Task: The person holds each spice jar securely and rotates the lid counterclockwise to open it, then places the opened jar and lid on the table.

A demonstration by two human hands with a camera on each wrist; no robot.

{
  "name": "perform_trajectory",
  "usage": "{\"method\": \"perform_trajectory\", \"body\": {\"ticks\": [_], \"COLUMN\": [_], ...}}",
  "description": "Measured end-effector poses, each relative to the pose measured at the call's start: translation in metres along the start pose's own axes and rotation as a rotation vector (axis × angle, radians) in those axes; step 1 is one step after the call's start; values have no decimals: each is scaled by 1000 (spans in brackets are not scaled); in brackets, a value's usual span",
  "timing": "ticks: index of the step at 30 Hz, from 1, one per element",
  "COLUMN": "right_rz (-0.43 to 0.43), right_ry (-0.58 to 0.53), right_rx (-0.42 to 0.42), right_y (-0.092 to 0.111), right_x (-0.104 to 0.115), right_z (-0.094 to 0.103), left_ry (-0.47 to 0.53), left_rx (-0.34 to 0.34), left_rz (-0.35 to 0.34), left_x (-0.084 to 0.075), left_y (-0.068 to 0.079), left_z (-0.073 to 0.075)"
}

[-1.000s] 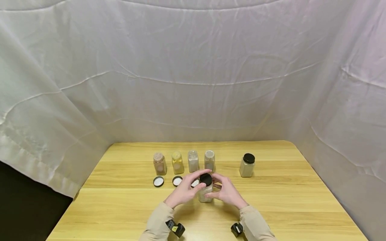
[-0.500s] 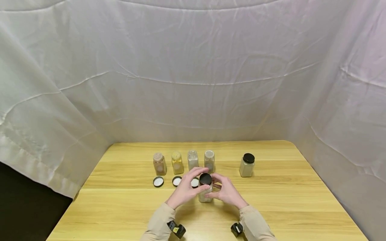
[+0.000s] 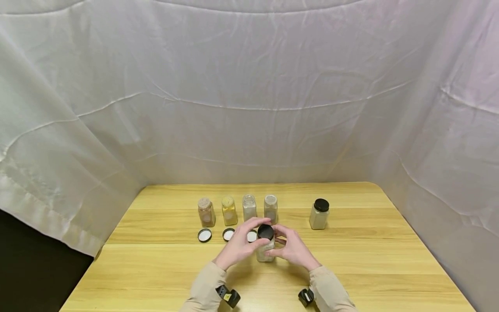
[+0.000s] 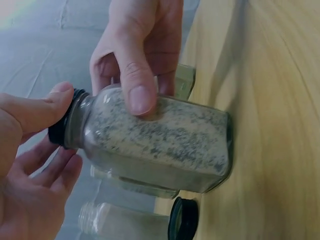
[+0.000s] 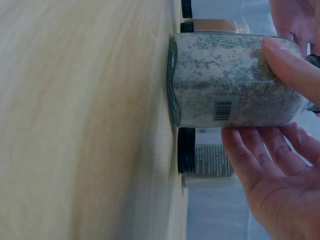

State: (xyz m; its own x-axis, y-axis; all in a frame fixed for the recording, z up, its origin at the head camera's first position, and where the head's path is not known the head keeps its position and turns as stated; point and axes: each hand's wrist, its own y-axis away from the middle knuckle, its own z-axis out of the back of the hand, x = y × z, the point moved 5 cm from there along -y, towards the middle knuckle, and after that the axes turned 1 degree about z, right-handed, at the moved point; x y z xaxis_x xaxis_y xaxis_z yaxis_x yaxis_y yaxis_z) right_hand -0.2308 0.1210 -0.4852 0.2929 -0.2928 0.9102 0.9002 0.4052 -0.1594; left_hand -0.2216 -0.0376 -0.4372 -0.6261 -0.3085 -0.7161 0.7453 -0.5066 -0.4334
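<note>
A square glass jar [image 3: 265, 253] stands upright on the table between my hands, filled with a pale, dark-flecked powder. Its black lid [image 3: 266, 232] sits on the neck. My left hand [image 3: 239, 249] grips that lid between thumb and fingers, as the left wrist view shows from the side. My right hand [image 3: 295, 250] holds the glass body, its thumb on the near face and its fingers behind. A barcode label [image 5: 226, 108] shows on the jar in the right wrist view. Whether the lid is loose or tight, I cannot tell.
Behind stand several lidless jars: a brownish-pink one [image 3: 206, 213], a yellow one [image 3: 229, 212], a whitish one [image 3: 249, 208] and a greyish one [image 3: 270, 210]. Upturned black lids [image 3: 204, 235] lie before them. A black-capped jar [image 3: 319, 216] stands at the right.
My left hand's fingers have shifted slightly round the lid, and more of the upturned lid behind them shows. The jar and my right hand have stayed almost in place.
</note>
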Motion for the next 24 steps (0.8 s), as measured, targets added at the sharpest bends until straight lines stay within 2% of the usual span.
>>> {"method": "perform_trajectory", "body": {"ticks": [2,4,9,12,15,24], "right_rz": [5,7,7,6,2,18], "right_ry": [-1,-3,4,-6,-14,-5], "right_rx": [2,3,1,1,3,4], "right_y": [0,1,1,1,1,0], "right_x": [1,1,0,0,0,0], "right_z": [0,0,0,0,0,0], "left_ry": [-17,-20,19,24,23,-50], "left_rx": [-36,-43,40,92,110,-19], "left_rz": [13,27,35,-5,-25,27], "left_x": [0,1,3,2,1,1], "left_y": [0,1,2,2,2,0], "left_z": [-1,-1,-4,-4,-3,-1]}}
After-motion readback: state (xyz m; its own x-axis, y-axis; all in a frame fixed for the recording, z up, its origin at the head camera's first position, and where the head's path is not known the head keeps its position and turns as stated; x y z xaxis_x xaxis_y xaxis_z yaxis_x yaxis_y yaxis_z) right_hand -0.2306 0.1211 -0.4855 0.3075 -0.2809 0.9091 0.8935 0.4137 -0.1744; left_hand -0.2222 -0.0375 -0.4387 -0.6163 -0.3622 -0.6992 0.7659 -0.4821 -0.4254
